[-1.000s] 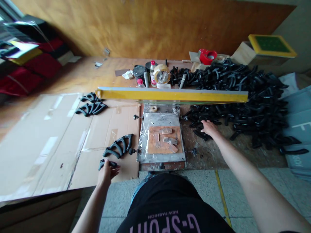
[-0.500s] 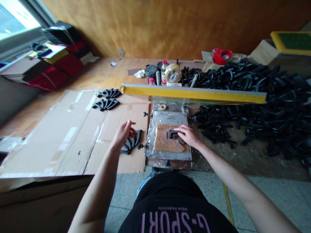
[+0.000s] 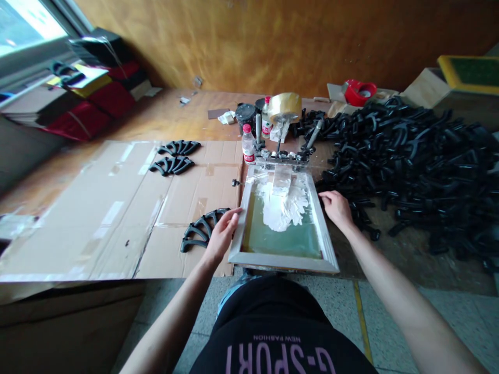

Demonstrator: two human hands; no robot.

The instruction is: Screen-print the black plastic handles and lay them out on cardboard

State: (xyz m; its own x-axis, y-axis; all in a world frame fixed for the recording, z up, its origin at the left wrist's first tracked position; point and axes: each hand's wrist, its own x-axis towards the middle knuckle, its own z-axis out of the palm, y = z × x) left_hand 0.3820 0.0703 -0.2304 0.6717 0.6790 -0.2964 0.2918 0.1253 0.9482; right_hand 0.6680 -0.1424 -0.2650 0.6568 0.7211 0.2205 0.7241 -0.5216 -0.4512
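Note:
A screen frame (image 3: 286,261) lies flat over the bench fixture, its green mesh smeared with white paste (image 3: 283,210). A flat scraper (image 3: 281,179) rests on the paste near the far end. Beside the frame's left rail is my left hand (image 3: 224,234), its fingertips at the edge and nothing visible in it. My right hand (image 3: 336,208) is just right of the frame with its fingers curled; whether it holds anything is hidden. The fixture under the frame is covered. A fan of black handles (image 3: 196,234) lies on the cardboard by my left hand.
Two more rows of black handles (image 3: 172,165) lie farther back on the cardboard (image 3: 117,208). A big heap of black parts (image 3: 409,156) covers the right side. Behind the frame stand a red-capped bottle (image 3: 248,145), dark jars (image 3: 245,115) and a tape roll (image 3: 285,107).
The raised screen frame has come down flat over the fixture, covering the wooden plate. My right hand has left the black handle there and moved right. My left hand has moved right to the frame.

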